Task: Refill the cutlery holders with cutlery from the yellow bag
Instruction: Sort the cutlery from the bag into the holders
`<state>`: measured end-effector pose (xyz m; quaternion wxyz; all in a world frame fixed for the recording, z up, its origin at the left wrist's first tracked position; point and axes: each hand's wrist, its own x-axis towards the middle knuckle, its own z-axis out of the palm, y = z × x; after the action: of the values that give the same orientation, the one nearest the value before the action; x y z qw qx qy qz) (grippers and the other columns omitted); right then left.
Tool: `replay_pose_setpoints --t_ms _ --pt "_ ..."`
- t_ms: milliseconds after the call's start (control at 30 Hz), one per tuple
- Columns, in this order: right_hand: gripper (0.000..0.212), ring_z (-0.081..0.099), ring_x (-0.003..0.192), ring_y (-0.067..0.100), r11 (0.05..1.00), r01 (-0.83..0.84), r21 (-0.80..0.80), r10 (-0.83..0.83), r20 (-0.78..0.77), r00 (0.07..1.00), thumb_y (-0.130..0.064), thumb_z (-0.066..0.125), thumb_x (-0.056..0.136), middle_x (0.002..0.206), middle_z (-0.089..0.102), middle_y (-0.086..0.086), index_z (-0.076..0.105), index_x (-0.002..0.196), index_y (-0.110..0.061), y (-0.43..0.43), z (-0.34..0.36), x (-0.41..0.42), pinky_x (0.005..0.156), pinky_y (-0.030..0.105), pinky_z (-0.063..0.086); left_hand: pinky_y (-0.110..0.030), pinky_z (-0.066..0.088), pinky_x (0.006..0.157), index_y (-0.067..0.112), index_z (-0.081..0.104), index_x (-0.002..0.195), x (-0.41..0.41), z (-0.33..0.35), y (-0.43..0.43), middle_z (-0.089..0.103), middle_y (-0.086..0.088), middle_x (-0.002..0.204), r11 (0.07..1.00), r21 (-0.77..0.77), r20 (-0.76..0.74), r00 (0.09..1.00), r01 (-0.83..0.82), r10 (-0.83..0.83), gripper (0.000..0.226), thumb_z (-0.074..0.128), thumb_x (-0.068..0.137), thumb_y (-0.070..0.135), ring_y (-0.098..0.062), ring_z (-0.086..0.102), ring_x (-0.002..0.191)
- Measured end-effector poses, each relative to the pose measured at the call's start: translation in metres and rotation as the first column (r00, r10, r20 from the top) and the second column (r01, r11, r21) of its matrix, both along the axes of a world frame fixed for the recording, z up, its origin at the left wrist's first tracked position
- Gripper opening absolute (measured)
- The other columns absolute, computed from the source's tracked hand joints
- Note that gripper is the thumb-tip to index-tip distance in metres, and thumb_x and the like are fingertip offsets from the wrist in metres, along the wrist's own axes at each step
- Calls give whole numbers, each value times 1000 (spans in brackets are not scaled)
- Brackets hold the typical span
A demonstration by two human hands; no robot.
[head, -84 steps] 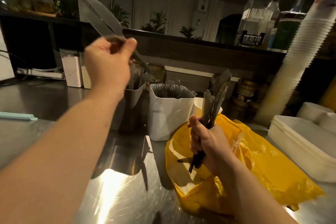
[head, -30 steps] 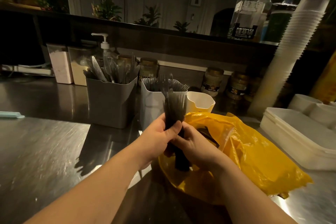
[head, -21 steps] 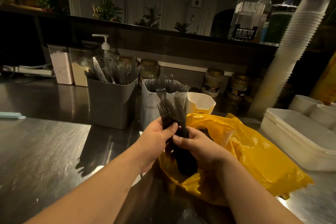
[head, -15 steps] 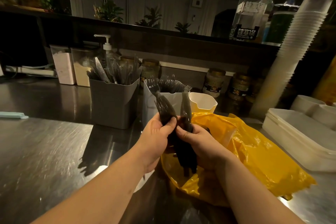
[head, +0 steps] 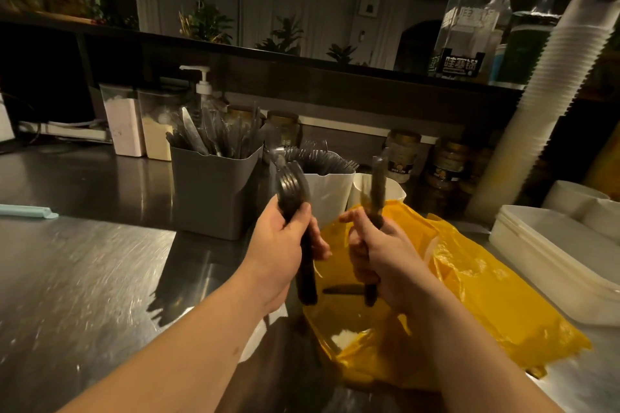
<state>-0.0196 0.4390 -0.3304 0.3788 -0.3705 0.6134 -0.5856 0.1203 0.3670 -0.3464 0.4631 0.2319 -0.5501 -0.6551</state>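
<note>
L hand (head: 278, 245): glossy dark forks (head: 291, 186) | R hand (head: 382, 251): flat utensils (head: 378, 184)

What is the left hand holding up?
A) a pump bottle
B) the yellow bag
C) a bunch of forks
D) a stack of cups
C: the left hand grips a bundle of dark forks, tines up, in front of the white holder; the right hand grips other cutlery.

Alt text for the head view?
Left hand grips a bunch of dark plastic forks, right hand a second dark cutlery bunch, above a yellow plastic bag on a steel counter. A grey cutlery holder and a white cutlery holder stand behind.
</note>
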Motion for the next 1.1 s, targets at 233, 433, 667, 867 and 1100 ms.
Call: replay_pose_setpoints --t_ms 233,433,667,867,1100 --pt "23 49 52 15 996 -84 9 83 62 995 -35 45 105 72 58 4 54 110 -14 1 2 14 45 23 36 -24 43 49 12 59 110 0 0 3 59 -4 71 998 18 59 996 65 -66 13 53 104 21 -14 49 53" --pt "12 56 60 17 990 24 -137 -5 135 991 -23 55 101 74 58 7 60 108 -15 4 4 16 52 26 47 -21 47 49 11 61 109 0 -1 3 62 -3 71 998 30 80 996 49 -51 14 56 102 22 -13 54 53" --pt "19 62 60 17 989 -26 -146 39 84 996 -24 57 99 72 65 5 62 112 -10 2 -3 23 54 28 52 -19 45 51 16 61 111 -3 -3 8 58 2 68 994 90 60 996 57 -62 16 58 101 27 -8 51 55" --pt "13 74 74 21 978 -9 -207 22 61 998 -16 58 99 83 74 6 66 104 -8 2 -4 30 62 27 59 -32 55 88 23 62 114 -3 -1 13 64 16 66 997 43 58 996 58 -60 25 65 92 34 -10 65 77" --pt "18 74 90 18 981 137 -134 -141 -24 990 -22 53 102 91 77 3 70 98 -15 -3 -5 28 81 34 61 -22 44 60 8 65 111 -1 -1 3 65 -1 81 992 118 11 999 39 -41 29 60 96 32 -9 54 67"
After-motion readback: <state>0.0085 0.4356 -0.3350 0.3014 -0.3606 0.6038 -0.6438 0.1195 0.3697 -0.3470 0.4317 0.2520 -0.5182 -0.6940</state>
